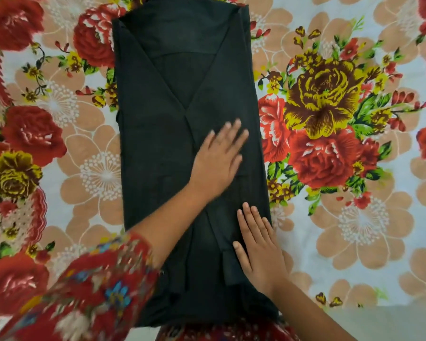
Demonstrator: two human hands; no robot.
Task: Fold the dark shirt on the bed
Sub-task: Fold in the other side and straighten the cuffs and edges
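Now, left hand (217,161) atop dark shirt (182,77)

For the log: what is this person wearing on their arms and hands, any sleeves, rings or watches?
A loose red sleeve with blue, yellow and white flowers ends well above the left hand. No sleeve shows above the right hand. No rings, watch, bangles or gloves are visible on either.

shirt (172,134) lengthwise on bedsheet (354,217)
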